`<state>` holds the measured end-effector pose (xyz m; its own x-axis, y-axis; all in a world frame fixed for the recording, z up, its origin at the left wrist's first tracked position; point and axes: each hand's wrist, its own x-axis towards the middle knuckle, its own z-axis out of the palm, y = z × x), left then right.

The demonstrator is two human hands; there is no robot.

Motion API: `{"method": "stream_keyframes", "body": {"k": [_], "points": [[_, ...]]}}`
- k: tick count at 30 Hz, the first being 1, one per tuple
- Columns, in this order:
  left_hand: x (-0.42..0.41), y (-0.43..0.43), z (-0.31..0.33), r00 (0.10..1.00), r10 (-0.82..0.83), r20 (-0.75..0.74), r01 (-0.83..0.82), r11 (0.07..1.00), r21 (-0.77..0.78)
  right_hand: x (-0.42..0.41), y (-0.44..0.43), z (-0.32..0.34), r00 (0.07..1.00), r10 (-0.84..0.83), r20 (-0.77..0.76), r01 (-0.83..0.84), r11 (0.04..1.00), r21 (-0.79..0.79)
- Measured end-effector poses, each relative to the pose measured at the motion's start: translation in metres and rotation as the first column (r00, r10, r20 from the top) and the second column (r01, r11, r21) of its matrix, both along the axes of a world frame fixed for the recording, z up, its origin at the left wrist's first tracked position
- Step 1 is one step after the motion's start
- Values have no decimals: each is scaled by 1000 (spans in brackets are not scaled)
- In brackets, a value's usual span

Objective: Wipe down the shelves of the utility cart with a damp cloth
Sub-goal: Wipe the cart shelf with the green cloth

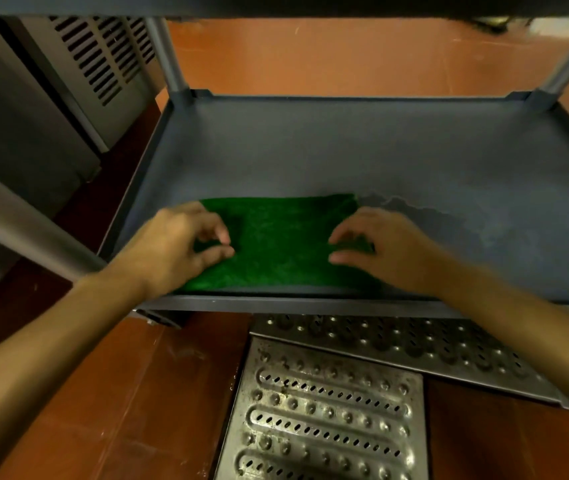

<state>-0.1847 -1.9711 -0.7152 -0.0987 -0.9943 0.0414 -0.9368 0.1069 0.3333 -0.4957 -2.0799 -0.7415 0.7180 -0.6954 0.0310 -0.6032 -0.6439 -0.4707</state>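
Cloth point(283, 244) ends under left hand point(179, 245), right hand point(392, 252)

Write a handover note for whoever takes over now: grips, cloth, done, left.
Left grip pinches the green cloth near its left edge.
Right grip pinches it near the right edge.
Cloth lies spread at the front of the cart's lower shelf.
Done: damp-looking streak right of the cloth, likely wiped.
Left: rest of this shelf looks dry; other shelves cannot be judged.
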Motion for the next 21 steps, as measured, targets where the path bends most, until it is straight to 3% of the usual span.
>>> {"method": "stream_keyframes", "body": {"k": [4, 8, 12, 14, 17, 21], "points": [[2, 17, -15, 999, -37, -7, 38, 982, 186, -10, 23, -14, 995, 34, -92, -30, 998, 49], [6, 22, -21, 994, -72, 83, 58, 985, 164, -15, 25, -16, 987, 40, -153, -49, 998, -50], [4, 17, -19, 969, -98, 226, 60, 984, 168, -19, 20, -10, 983, -58, -172, 33, 989, -144], [2, 15, -16, 939, -109, 325, 68, 988, 137, -21, 13, -1, 985, -93, -147, 63, 978, -196], [0, 8, -4, 950, -55, 308, 64, 998, -18, -21, -7, 18, 993, -72, -89, 47, 966, -255], [8, -26, 21, 917, 129, 378, -94, 989, -110, -7, -44, 58, 995, -102, 9, 101, 973, -207]]}}
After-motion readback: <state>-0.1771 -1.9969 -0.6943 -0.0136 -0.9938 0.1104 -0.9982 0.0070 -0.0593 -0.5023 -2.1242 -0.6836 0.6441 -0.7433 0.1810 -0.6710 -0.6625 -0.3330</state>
